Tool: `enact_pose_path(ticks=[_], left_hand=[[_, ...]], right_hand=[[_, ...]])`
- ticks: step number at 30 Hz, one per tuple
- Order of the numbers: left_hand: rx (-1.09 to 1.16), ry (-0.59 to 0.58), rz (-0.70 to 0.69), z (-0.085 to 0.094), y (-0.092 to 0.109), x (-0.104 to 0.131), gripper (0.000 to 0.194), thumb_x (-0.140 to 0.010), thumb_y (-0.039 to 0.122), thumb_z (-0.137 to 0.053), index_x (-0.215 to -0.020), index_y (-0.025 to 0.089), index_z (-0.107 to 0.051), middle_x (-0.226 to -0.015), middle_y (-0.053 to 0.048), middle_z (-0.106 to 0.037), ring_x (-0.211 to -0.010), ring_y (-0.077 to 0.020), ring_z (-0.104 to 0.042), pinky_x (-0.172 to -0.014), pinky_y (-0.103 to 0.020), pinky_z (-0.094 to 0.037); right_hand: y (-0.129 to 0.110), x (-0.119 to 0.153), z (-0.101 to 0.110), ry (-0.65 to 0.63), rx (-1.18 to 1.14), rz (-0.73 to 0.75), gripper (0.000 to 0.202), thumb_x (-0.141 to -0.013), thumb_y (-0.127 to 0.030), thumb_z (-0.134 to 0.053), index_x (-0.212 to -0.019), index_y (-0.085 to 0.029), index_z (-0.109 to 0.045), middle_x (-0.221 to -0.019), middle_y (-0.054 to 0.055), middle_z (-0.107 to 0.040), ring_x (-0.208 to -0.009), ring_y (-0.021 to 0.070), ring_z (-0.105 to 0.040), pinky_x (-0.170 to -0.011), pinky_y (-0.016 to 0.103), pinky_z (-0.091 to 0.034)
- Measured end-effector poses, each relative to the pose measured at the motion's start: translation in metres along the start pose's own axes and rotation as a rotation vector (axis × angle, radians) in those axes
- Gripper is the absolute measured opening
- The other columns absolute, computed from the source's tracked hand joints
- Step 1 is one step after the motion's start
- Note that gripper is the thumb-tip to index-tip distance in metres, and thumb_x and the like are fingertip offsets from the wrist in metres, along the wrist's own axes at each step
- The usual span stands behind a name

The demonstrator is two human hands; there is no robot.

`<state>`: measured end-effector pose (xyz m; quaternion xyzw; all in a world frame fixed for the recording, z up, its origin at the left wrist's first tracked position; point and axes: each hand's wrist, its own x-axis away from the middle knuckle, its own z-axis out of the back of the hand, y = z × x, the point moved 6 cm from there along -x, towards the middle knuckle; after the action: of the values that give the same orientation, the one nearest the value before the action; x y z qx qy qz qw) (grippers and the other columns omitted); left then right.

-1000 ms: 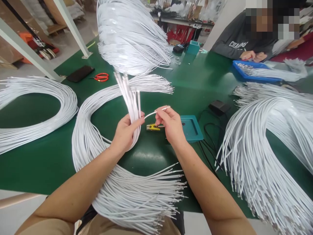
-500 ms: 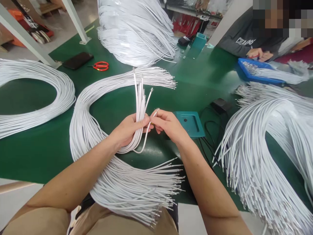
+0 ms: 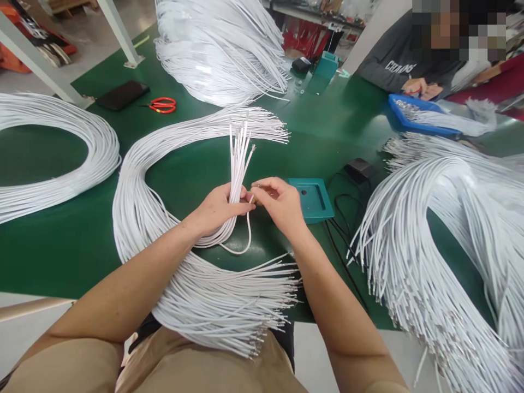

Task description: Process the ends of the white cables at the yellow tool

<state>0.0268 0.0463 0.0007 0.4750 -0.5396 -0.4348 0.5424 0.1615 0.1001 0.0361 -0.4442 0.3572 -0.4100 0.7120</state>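
My left hand (image 3: 221,210) is closed around a small bunch of white cables (image 3: 238,164), whose ends stand up above the fingers. One cable loops out below and comes up between the two hands. Just to the right, my right hand (image 3: 280,204) pinches near the tip of that cable, close to the left fingertips. Something small and yellowish shows between the fingertips, too small to make out. Under my forearms a large curved bundle of white cables (image 3: 133,191) lies on the green table (image 3: 327,131).
A teal tray (image 3: 315,201) and a black adapter (image 3: 360,170) with cords lie right of my hands. Red scissors (image 3: 162,105) and a dark phone (image 3: 123,95) lie at back left. More cable bundles (image 3: 409,240) surround them. A person works by a blue tray (image 3: 426,126).
The separate cable's tip, upright above my right fingers before, is now lower, between both hands' fingertips. My right fingers have shifted round it. The whole view has moved slightly.
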Motion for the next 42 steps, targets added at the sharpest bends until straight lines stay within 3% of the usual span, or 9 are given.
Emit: enact_pose_path(ticks=[3, 6, 9, 17, 22, 26, 30, 35, 42], left_hand=[[0.035, 0.026, 0.007, 0.003, -0.004, -0.003, 0.029, -0.064, 0.026, -0.078, -0.077, 0.017, -0.053, -0.083, 0.000, -0.064, -0.068, -0.0115, -0.059, -0.066, -0.028, -0.046], [0.086, 0.034, 0.028, 0.004, -0.007, -0.007, 0.032, -0.062, 0.025, -0.081, -0.078, 0.017, -0.054, -0.087, -0.002, -0.065, -0.067, -0.0115, -0.060, -0.065, -0.028, -0.047], [0.134, 0.015, 0.038, 0.003, -0.009, -0.009, 0.033, -0.061, 0.024, -0.082, -0.077, 0.016, -0.054, -0.086, -0.003, -0.066, -0.071, -0.0131, -0.063, -0.066, -0.028, -0.048], [0.184, 0.015, 0.049, 0.002, -0.008, -0.010, 0.029, -0.070, 0.030, -0.076, -0.081, 0.015, -0.055, -0.080, -0.005, -0.067, -0.071, -0.0132, -0.063, -0.058, -0.023, -0.042], [0.181, 0.070, 0.042, 0.004, -0.008, -0.012, 0.030, -0.070, 0.034, -0.076, -0.083, 0.015, -0.056, -0.077, -0.004, -0.066, -0.062, -0.0105, -0.058, -0.057, -0.023, -0.040], [0.114, 0.105, 0.017, 0.005, -0.008, -0.012, 0.032, -0.063, 0.030, -0.079, -0.083, 0.016, -0.058, -0.084, -0.004, -0.066, -0.072, -0.0149, -0.062, -0.060, -0.026, -0.042], [-0.103, 0.173, -0.026, 0.010, -0.004, -0.012, 0.030, -0.061, 0.033, -0.078, -0.076, 0.017, -0.057, -0.072, 0.002, -0.059, -0.065, -0.0120, -0.053, -0.063, -0.027, -0.039], [-0.239, 0.183, -0.047, 0.011, -0.003, -0.014, 0.033, -0.060, 0.036, -0.078, -0.078, 0.018, -0.057, -0.071, 0.003, -0.058, -0.068, -0.0141, -0.053, -0.066, -0.028, -0.038], [-0.071, 0.148, 0.012, 0.007, -0.009, -0.016, 0.036, -0.061, 0.030, -0.079, -0.082, 0.017, -0.053, -0.077, 0.001, -0.064, -0.065, -0.0135, -0.058, -0.064, -0.029, -0.045]], right_hand=[[-0.015, 0.000, 0.022, 0.009, 0.520, 0.231, 0.042, -0.080, -0.037, -0.065, -0.117, -0.018, -0.063, -0.112, 0.012, -0.066, -0.107, 0.0259, -0.060, -0.099, 0.047, -0.044], [-0.003, 0.001, 0.037, -0.297, 0.875, 0.203, 0.078, -0.069, -0.050, -0.075, -0.137, -0.021, -0.050, -0.145, 0.016, -0.045, -0.137, 0.0377, -0.036, -0.112, 0.064, -0.020], [0.012, 0.003, 0.051, -0.502, 1.057, 0.173, 0.102, -0.062, -0.052, -0.079, -0.148, -0.023, -0.033, -0.155, 0.017, -0.028, -0.143, 0.0396, -0.023, -0.112, 0.066, -0.015], [0.009, -0.007, 0.053, -0.610, 1.205, 0.346, 0.088, -0.064, -0.050, -0.077, -0.141, -0.019, -0.048, -0.141, 0.021, -0.043, -0.128, 0.0382, -0.044, -0.106, 0.054, -0.033], [0.006, -0.009, 0.057, -0.603, 1.225, 0.306, 0.081, -0.062, -0.041, -0.080, -0.135, -0.017, -0.054, -0.142, 0.022, -0.043, -0.131, 0.0403, -0.040, -0.110, 0.060, -0.025], [-0.013, -0.003, 0.032, -0.449, 0.925, 0.280, 0.060, -0.071, -0.032, -0.073, -0.128, -0.021, -0.058, -0.140, 0.015, -0.048, -0.130, 0.0327, -0.044, -0.108, 0.053, -0.033], [-0.002, -0.011, 0.006, -0.177, 0.429, -0.053, 0.032, -0.080, -0.045, -0.063, -0.097, -0.019, -0.069, -0.080, 0.003, -0.067, -0.073, 0.0159, -0.062, -0.073, 0.032, -0.051], [0.024, -0.018, -0.021, -0.132, -0.101, -0.211, 0.028, -0.067, -0.042, -0.075, -0.075, -0.018, -0.064, -0.063, -0.002, -0.062, -0.052, 0.0100, -0.051, -0.050, 0.025, -0.042], [0.038, -0.009, -0.027, -0.099, -0.572, -0.350, 0.021, -0.067, -0.033, -0.074, -0.073, -0.015, -0.067, -0.053, -0.004, -0.057, -0.047, 0.0071, -0.048, -0.051, 0.022, -0.041]])
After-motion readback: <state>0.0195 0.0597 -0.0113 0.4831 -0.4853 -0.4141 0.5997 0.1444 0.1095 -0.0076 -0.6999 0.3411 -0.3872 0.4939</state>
